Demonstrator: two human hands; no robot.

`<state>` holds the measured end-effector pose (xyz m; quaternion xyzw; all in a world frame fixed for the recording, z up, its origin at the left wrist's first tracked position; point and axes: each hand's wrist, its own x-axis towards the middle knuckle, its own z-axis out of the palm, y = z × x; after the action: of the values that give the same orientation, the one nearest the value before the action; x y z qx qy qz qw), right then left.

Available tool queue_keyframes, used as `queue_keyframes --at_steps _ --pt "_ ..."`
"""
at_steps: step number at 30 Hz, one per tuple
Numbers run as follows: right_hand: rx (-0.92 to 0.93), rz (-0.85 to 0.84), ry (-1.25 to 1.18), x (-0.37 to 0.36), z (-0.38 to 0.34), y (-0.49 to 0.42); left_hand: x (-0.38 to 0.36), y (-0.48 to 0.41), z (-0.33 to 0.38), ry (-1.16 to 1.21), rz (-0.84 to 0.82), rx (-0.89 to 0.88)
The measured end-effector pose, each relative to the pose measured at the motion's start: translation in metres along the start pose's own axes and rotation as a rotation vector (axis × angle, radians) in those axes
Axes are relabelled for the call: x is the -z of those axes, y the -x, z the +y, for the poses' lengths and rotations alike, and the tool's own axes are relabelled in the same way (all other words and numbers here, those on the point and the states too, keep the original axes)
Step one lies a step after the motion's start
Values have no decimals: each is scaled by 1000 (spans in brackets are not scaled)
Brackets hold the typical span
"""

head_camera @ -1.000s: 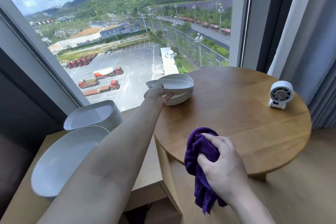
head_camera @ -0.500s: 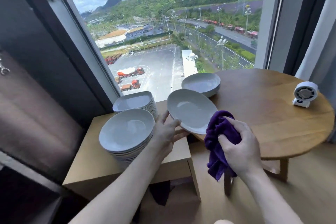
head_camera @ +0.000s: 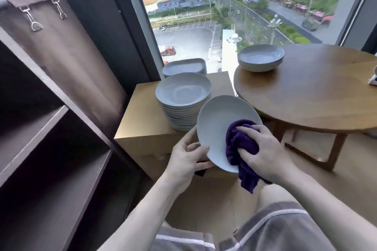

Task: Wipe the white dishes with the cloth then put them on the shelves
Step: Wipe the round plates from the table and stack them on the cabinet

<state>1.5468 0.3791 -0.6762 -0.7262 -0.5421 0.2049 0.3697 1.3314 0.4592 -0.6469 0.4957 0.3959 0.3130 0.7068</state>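
Observation:
My left hand point(head_camera: 186, 160) grips the near left rim of a white dish point(head_camera: 216, 126), held tilted in the air in front of me. My right hand point(head_camera: 263, 153) holds a bunched purple cloth point(head_camera: 238, 144) and presses it against the dish's lower right face. A tall stack of round white dishes point(head_camera: 182, 96) stands on a low wooden cabinet point(head_camera: 142, 120), with a stack of squarish plates point(head_camera: 184, 67) behind it. A few white bowls point(head_camera: 260, 57) sit stacked on the round wooden table point(head_camera: 318, 96).
Dark shelves point(head_camera: 47, 149) stand open at the left, with a brown fabric flap and metal clips above. A big window lies behind the cabinet and table. A small white object point(head_camera: 374, 82) sits at the table's right edge. My knees show below.
I lifted one dish off the table stack, brought it down toward me, and the cloth has gone from beside the dish onto its face. The view has swung left and down.

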Motion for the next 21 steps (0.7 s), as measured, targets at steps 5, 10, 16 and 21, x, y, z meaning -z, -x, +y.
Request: queue_keyframes --at_steps 5,10,16,21 --pt "69 -192 184 -27 -8 14 35 14 -17 -26 5 35" --pt "305 -262 357 -45 -22 31 49 13 -28 -8 -79 78" --pt "440 -230 305 -40 -30 31 44 7 -38 -30 -195 129" --pt "490 -134 263 -41 -31 23 48 4 -35 -54 -268 135"
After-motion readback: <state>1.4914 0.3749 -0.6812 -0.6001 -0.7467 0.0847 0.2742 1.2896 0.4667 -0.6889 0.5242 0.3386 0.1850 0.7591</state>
